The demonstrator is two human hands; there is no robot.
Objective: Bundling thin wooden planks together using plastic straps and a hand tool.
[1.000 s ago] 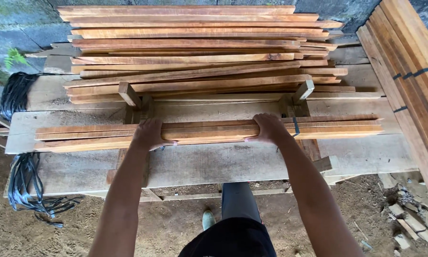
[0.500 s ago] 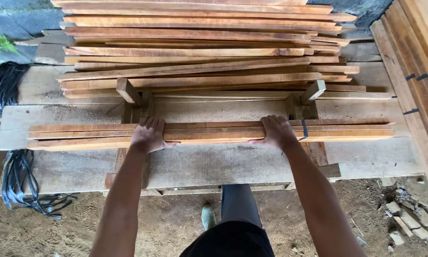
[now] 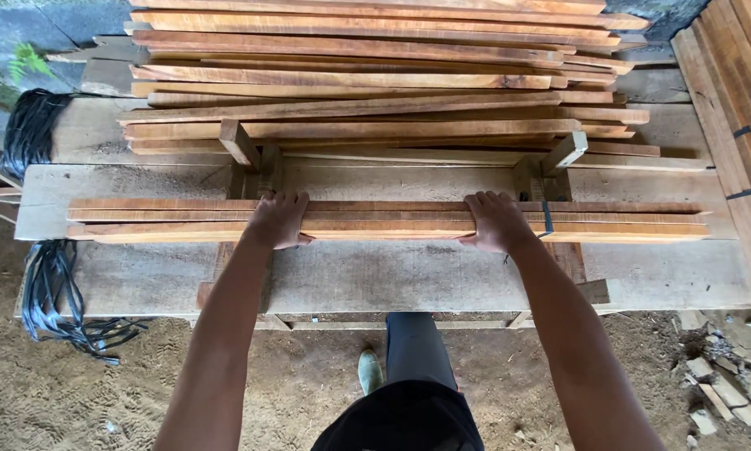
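Two broad planks are making up our counter (image 3: 442, 280), and a tall stack of slats (image 3: 375, 83) is sitting at its far side. We are holding a bundle of slats (image 3: 384, 220) lying crosswise on the near plank. Loose slats could slide apart if our grip turns uneven. Our left hand (image 3: 279, 220) and right hand (image 3: 497, 221) are curling over the bundle, half closed, pressing it.

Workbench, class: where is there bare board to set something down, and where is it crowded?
Free: the wide plank between the gripped slat bundle and the bench's near edge, either side of the arms. Crowded: the loose slat pile behind; black strapping hangs at the left end.
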